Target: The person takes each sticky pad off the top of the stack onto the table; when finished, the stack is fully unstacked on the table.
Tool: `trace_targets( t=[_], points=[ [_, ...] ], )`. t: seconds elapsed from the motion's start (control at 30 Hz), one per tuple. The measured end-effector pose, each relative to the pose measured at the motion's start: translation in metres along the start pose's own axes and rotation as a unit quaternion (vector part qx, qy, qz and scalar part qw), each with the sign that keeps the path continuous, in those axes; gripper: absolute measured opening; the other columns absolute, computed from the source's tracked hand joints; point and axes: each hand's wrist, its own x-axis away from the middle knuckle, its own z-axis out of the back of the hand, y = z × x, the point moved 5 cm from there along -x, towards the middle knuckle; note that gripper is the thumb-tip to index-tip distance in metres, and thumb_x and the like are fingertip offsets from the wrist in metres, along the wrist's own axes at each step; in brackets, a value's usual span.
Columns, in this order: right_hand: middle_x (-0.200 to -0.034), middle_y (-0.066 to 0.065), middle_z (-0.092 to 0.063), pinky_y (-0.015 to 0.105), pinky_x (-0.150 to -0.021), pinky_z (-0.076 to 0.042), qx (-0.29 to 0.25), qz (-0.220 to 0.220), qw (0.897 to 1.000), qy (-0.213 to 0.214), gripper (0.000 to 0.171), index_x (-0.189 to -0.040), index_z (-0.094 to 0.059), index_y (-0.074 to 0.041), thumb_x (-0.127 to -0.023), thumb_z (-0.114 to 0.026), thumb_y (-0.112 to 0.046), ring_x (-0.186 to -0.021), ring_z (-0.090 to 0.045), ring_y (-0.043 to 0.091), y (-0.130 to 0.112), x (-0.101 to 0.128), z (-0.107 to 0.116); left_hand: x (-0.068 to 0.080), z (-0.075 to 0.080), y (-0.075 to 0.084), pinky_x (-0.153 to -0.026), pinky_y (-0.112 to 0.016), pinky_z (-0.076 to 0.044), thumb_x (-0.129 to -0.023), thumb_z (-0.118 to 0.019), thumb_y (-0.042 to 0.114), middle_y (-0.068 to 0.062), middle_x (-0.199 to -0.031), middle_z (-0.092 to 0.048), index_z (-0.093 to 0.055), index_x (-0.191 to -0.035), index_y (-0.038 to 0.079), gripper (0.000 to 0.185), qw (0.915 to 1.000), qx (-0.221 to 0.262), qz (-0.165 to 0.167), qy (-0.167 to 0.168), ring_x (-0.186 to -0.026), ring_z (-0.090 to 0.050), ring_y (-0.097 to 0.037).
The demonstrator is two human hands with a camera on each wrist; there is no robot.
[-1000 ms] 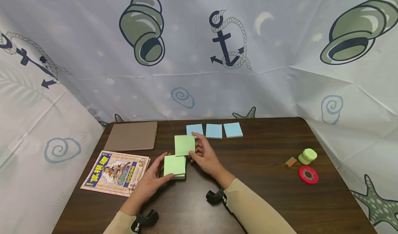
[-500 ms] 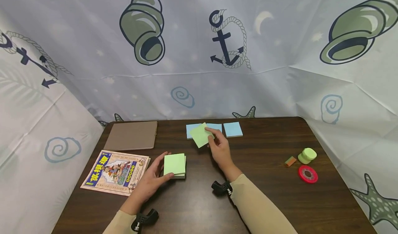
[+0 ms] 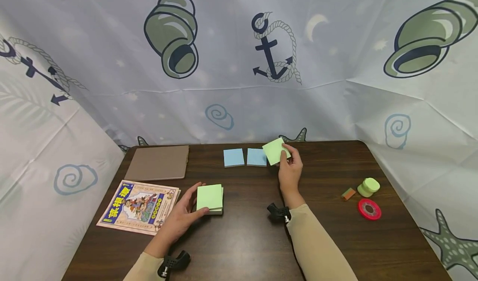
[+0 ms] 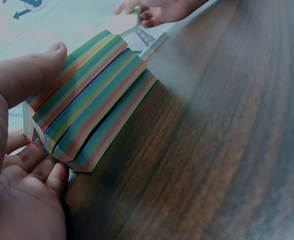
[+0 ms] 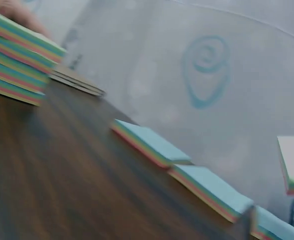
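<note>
My left hand [image 3: 195,206] rests on the dark table [image 3: 239,239] and grips a stack of green-topped sticky notes [image 3: 210,198]. In the left wrist view the stack [image 4: 89,117] shows striped coloured edges, with my thumb on top and fingers underneath. At the table's far side my right hand [image 3: 288,156] pinches a thin green-topped block of notes [image 3: 275,150] and holds it tilted in the air. Two blue pads [image 3: 233,157] [image 3: 256,157] lie just left of it. The held block [image 5: 293,165] hides what lies under it in the head view.
A brown notebook [image 3: 157,162] lies at the far left, with a colourful comic book [image 3: 140,207] nearer. To the right are a green lidded pot [image 3: 369,186], an orange eraser [image 3: 349,194] and a red tape roll [image 3: 369,209]. Printed cloth walls surround the table.
My right hand lifted a green block off the stack and carried it right and away, from beside the stack to past the second blue pad. The left hand and stack stayed still.
</note>
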Motion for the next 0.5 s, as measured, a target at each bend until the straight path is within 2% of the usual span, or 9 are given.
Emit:
trace_targets(
  t=[0.07, 0.17, 0.27, 0.3, 0.4, 0.5],
  points=[
    [-0.126, 0.024, -0.065, 0.019, -0.063, -0.041, 0.029, 0.003, 0.999, 0.043, 0.026, -0.132, -0.074, -0.003, -0.112, -0.058, -0.007, -0.070, -0.044, 0.018, 0.003, -0.007, 0.012, 0.000, 0.000, 0.000, -0.132, -0.051, -0.027, -0.100, -0.082, 0.028, -0.009, -0.180, -0.031, -0.025, -0.173, 0.014, 0.094, 1.0000, 0.000, -0.001, -0.001, -0.166, -0.031, -0.038],
    [-0.125, 0.030, -0.060, 0.020, -0.063, -0.033, 0.058, 0.001, 0.994, 0.097, 0.028, -0.130, -0.074, 0.004, -0.111, -0.053, 0.000, -0.069, -0.035, 0.019, 0.005, -0.016, 0.028, 0.000, 0.001, 0.000, -0.131, -0.032, -0.032, -0.100, -0.082, 0.029, -0.008, -0.179, -0.032, -0.025, -0.173, 0.016, 0.094, 1.0000, -0.003, 0.002, -0.001, -0.166, -0.032, -0.038],
    [-0.125, 0.030, -0.056, 0.021, -0.064, -0.035, 0.058, -0.013, 0.989, 0.132, 0.032, -0.129, -0.076, 0.002, -0.110, -0.050, 0.004, -0.076, -0.039, 0.023, 0.007, -0.024, 0.043, 0.001, 0.001, -0.001, -0.125, -0.017, -0.032, -0.099, -0.083, 0.030, -0.008, -0.179, -0.032, -0.025, -0.173, 0.017, 0.094, 1.0000, -0.008, 0.004, 0.001, -0.165, -0.033, -0.037],
    [-0.125, 0.029, -0.055, 0.022, -0.066, -0.037, 0.058, -0.018, 0.988, 0.141, 0.033, -0.129, -0.076, 0.001, -0.109, -0.050, 0.004, -0.080, -0.042, 0.024, 0.007, -0.025, 0.047, 0.001, 0.001, -0.001, -0.124, -0.016, -0.033, -0.099, -0.083, 0.031, -0.008, -0.179, -0.033, -0.026, -0.173, 0.018, 0.094, 0.9999, -0.010, 0.005, 0.002, -0.165, -0.034, -0.037],
    [-0.124, 0.023, -0.055, 0.024, -0.072, -0.042, 0.064, -0.033, 0.984, 0.164, 0.037, -0.130, -0.078, -0.007, -0.109, -0.050, 0.003, -0.091, -0.050, 0.020, 0.009, -0.030, 0.060, 0.001, 0.001, -0.001, -0.128, -0.026, -0.035, -0.099, -0.083, 0.030, -0.009, -0.179, -0.034, -0.026, -0.173, 0.017, 0.094, 0.9999, -0.013, 0.004, 0.004, -0.164, -0.035, -0.038],
    [-0.123, 0.017, -0.055, 0.026, -0.076, -0.042, 0.075, -0.046, 0.979, 0.181, 0.038, -0.131, -0.078, -0.008, -0.108, -0.050, 0.003, -0.092, -0.050, 0.015, 0.009, -0.034, 0.070, 0.001, 0.001, 0.000, -0.130, -0.030, -0.035, -0.100, -0.082, 0.031, -0.010, -0.179, -0.033, -0.026, -0.173, 0.017, 0.093, 0.9999, -0.015, 0.002, 0.003, -0.164, -0.035, -0.037]
  ],
)
